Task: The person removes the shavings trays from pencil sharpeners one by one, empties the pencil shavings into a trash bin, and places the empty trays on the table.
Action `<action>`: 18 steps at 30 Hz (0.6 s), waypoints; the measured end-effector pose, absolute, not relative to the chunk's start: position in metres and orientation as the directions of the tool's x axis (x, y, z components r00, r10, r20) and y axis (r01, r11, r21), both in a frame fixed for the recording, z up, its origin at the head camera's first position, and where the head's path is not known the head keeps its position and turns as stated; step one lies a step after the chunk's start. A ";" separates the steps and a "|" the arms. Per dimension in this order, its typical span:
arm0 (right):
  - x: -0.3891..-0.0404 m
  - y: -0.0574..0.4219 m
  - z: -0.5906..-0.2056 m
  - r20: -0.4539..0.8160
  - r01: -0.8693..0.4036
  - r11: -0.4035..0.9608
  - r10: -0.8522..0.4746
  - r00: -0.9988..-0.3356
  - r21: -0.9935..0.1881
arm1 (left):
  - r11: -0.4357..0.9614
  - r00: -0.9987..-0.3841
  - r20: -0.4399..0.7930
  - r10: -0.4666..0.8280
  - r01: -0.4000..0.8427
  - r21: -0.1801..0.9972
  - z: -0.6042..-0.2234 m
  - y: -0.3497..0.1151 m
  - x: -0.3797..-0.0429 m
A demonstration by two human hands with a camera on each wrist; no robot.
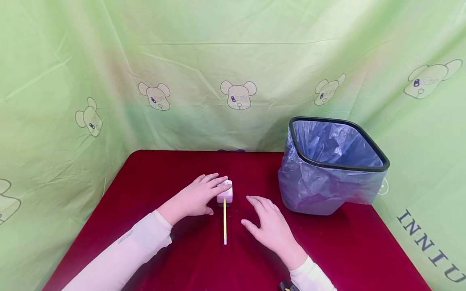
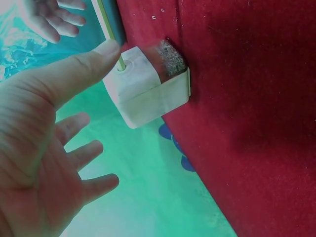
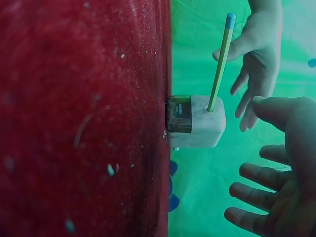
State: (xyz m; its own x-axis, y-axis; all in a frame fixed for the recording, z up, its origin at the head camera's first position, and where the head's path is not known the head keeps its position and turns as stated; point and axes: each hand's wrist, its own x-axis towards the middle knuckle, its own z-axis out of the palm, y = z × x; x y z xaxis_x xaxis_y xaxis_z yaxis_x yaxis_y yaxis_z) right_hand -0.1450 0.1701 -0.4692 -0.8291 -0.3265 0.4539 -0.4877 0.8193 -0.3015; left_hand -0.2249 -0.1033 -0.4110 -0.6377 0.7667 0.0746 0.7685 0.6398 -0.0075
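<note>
A small white pencil sharpener stands on the red cloth, and a yellow-green pencil sticks out of the hole in its front. Through the see-through bin at its base, dark shavings show. My left hand is just left of the sharpener, fingers spread, and its fingertips overlap the top in the head view. In the left wrist view the thumb passes close by the pencil. To the right, my right hand hovers apart from both things with its fingers loosely extended and nothing in them.
A waste bin lined with a bluish plastic bag stands at the right rear of the table. Green curtains with bear-head prints enclose the back and sides. Small crumbs lie scattered on the cloth.
</note>
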 end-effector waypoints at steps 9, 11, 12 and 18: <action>-0.145 0.170 -0.471 0.447 -0.489 0.817 -0.331 -0.831 -0.304 | 0.638 -0.635 0.072 0.769 0.769 -0.032 -0.410 -0.100 -0.228; -0.145 0.170 -0.471 0.450 -0.494 0.816 -0.335 -0.828 -0.301 | 0.630 -0.626 0.073 0.776 0.775 -0.043 -0.410 -0.099 -0.229; -0.144 0.170 -0.471 0.451 -0.496 0.815 -0.337 -0.827 -0.299 | 0.625 -0.621 0.078 0.780 0.779 -0.053 -0.409 -0.099 -0.230; -0.144 0.170 -0.470 0.466 -0.509 0.809 -0.343 -0.815 -0.294 | 0.614 -0.604 0.111 0.789 0.782 -0.106 -0.413 -0.098 -0.238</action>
